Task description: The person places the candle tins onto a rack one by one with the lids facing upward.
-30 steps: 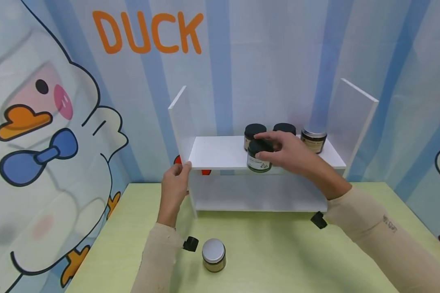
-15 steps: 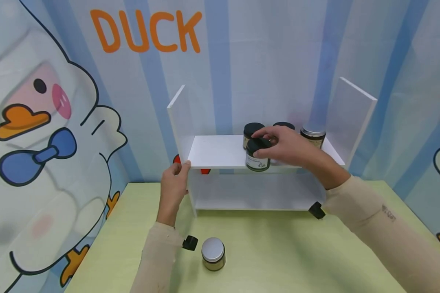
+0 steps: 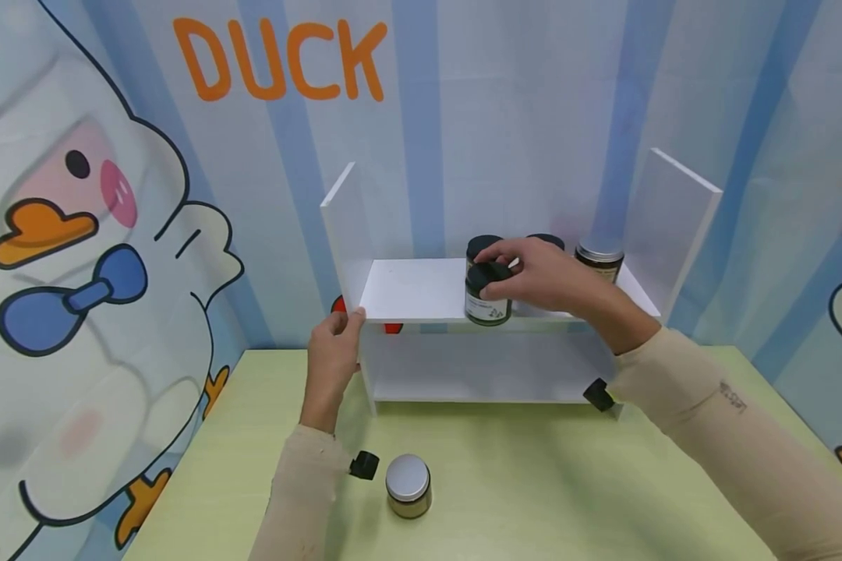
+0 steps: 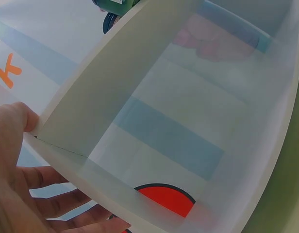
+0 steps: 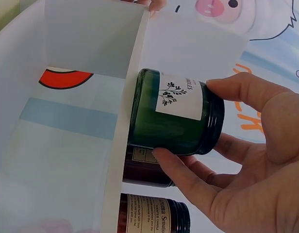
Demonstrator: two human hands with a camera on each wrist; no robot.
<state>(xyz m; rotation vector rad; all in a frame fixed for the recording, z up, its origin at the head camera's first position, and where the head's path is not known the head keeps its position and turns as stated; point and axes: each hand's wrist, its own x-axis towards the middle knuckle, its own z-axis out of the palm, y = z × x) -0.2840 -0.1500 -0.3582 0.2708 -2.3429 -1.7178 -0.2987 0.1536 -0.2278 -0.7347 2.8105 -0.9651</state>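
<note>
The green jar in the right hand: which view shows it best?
The right wrist view: the green jar fills the frame, its label readable, the right hand gripping it at the shelf edge. The head view shows it small and half covered by fingers. The left wrist view catches only a sliver at the top.

green jar (image 3: 487, 305), white shelf (image 3: 421, 292)

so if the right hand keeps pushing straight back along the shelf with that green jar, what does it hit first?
Probably the black-lidded jar right behind the green jar held by the right hand; the gap between them is unclear. The shelf to the left is bare.
</note>
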